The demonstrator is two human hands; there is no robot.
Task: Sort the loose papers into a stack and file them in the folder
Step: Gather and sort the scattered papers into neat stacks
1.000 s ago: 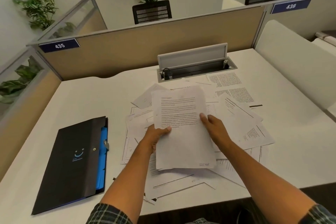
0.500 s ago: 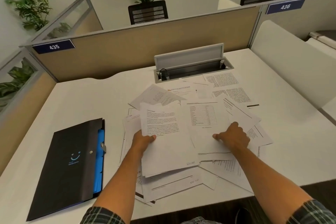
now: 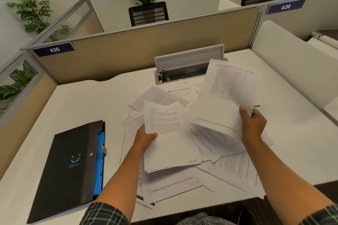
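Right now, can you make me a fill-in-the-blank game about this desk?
1. The folder lying on the desk is ____.
2. The left hand holds a sheet of ____.
3. The right hand lifts a ____ sheet.
4. The blue sign reads ____.

Missing words: black; paper; blurred; 435

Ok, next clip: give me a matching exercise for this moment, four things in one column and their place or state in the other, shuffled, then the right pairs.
Things:
1. left hand
2. right hand
3. black folder
4. cable box lid

Places or states:
A. lies closed on the desk, to the left of the papers
B. grips a printed sheet by its left edge, low over the pile
C. stands open at the back of the desk
D. holds a blurred sheet lifted above the pile

Pairs: 1-B, 2-D, 3-A, 4-C
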